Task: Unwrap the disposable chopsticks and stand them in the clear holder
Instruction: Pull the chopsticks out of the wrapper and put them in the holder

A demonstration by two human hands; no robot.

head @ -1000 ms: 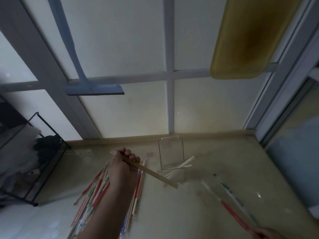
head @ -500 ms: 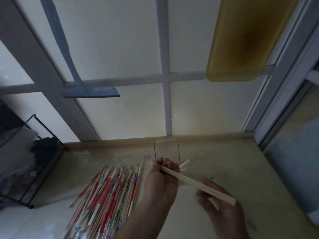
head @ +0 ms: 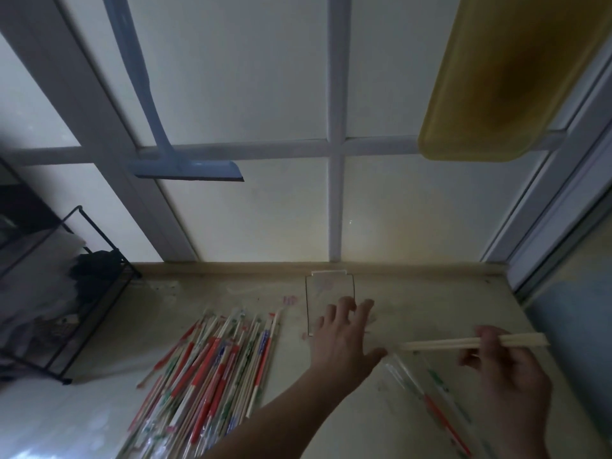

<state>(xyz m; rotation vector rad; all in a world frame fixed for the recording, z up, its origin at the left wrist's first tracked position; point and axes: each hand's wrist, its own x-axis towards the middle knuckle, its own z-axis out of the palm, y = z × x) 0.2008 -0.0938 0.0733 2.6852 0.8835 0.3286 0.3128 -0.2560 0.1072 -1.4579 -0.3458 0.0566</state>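
Note:
A bare pair of wooden chopsticks [head: 443, 344] lies level in the air, pinched by my right hand [head: 510, 369] near its right end. My left hand [head: 341, 339] reaches forward with fingers spread, its fingertips at the lower right of the clear holder [head: 319, 286], which stands near the back of the counter and is partly hidden by that hand. A heap of wrapped chopsticks [head: 212, 369] in red, green and blue sleeves lies to the left of my left forearm. Empty clear wrappers [head: 427, 395] lie under my right hand.
The beige counter [head: 414, 299] ends at a window ledge behind the holder. A black wire rack [head: 82, 293] with dark items stands at the left. A blue squeegee [head: 185, 167] and a yellow tray [head: 496, 94] hang against the window above.
The chopsticks have passed from my left hand to my right, which carried them to the right. My left hand let go, opened and moved forward to the holder.

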